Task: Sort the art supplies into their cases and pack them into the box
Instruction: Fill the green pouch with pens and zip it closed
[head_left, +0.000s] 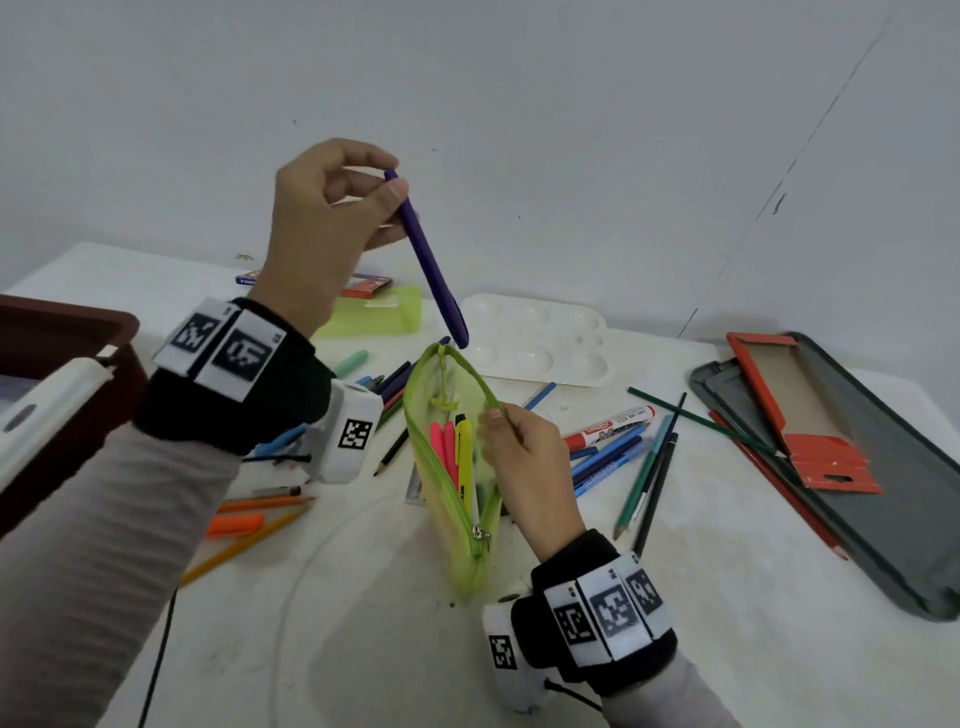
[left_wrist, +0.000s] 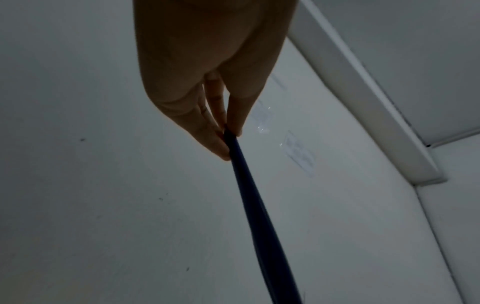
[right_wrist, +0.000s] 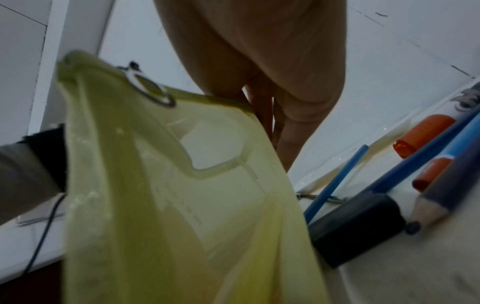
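1. Purple pen: a slim, dark violet barrel, smooth and unmarked, tapering toward the top and ending below in a rounded cap. It hangs tilted, lower end toward the person's right, its tip just above the far end of the pouch mouth.
2. Left hand is raised above the table, pinching the pen's upper end between thumb and fingertips; the left wrist view shows the digits pressed together on the barrel.
3. Lime-green zip pouch stands on its long edge in the middle of the table, zipper undone and mouth gaping. Its sides are translucent; two pink highlighters and a yellow highlighter stand inside.
4. Right hand holds the pouch by its right rim, thumb and forefinger pinching the zipper edge and pulling it open. In the right wrist view the pouch fills the foreground, pale yellow-green.
5. Loose on the table to the right lie blue and green pencils and a red-capped marker; to the left, orange pencils.
6. White paint palette sits behind the pouch; a grey tin case lies open at the right with a red card sleeve in it.
7. Dark brown box stands at the left edge.
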